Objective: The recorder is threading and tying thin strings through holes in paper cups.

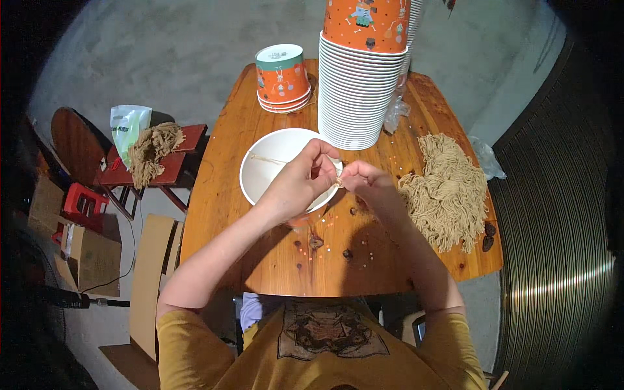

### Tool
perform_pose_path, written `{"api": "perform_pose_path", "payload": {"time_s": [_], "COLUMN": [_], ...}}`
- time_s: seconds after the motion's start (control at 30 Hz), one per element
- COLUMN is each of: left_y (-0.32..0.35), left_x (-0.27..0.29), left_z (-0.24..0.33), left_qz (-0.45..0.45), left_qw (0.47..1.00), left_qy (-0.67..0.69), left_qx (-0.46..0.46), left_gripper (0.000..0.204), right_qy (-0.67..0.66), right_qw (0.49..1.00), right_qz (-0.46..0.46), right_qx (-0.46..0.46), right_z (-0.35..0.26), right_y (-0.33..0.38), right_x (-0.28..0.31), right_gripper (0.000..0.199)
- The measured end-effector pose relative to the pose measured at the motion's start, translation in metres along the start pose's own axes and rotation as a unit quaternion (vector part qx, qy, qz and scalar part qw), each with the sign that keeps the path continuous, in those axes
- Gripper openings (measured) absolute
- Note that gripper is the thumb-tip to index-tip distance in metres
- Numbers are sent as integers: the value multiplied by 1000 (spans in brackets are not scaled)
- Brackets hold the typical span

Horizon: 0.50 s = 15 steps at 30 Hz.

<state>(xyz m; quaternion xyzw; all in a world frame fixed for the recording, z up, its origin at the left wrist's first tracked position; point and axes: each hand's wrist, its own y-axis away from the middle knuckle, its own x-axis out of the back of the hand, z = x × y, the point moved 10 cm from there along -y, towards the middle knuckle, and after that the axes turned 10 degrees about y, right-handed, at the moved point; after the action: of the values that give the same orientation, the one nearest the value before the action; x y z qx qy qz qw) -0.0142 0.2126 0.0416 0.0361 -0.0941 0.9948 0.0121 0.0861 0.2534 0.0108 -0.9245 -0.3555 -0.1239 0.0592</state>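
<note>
Over the right rim of a white-lined paper bucket (260, 179), my two hands meet fingertip to fingertip. My left hand (299, 182) is closed in a pinch, and my right hand (369, 183) pinches just beside it. Between the fingertips shows a small bit of tan cord (338, 182); its exact shape is too small to make out. Another thin length of tan cord (268, 159) crosses the inside of the bucket and passes behind my left hand. The bucket stands upright with its mouth up, its orange outside partly hidden under my wrist.
A tall stack of nested orange paper buckets (361, 91) rises behind my hands. Several more (283, 81) stand upside down at the back left. A heap of tan cords (448, 195) covers the table's right side. Tan cords (155, 151) also lie on a red stool (192, 140) at left.
</note>
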Motion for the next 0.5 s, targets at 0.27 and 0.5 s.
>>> {"api": "perform_pose_path", "payload": {"time_s": [0.27,0.5], "left_y": [-2,-3], "left_x": [4,3], "left_z": [-3,-12], "left_qz": [-2,-11], "left_qw": [998,990], "left_qy": [52,125], "left_qx": [23,58], "left_gripper": [26,30], "right_qy": [-49,-20], "right_qw": [993,982], "right_qz": [60,97], "right_qx": [93,162], "right_z": [0,-10], "right_y": [-1,0], "right_x": [1,5], "right_gripper": [6,10]}}
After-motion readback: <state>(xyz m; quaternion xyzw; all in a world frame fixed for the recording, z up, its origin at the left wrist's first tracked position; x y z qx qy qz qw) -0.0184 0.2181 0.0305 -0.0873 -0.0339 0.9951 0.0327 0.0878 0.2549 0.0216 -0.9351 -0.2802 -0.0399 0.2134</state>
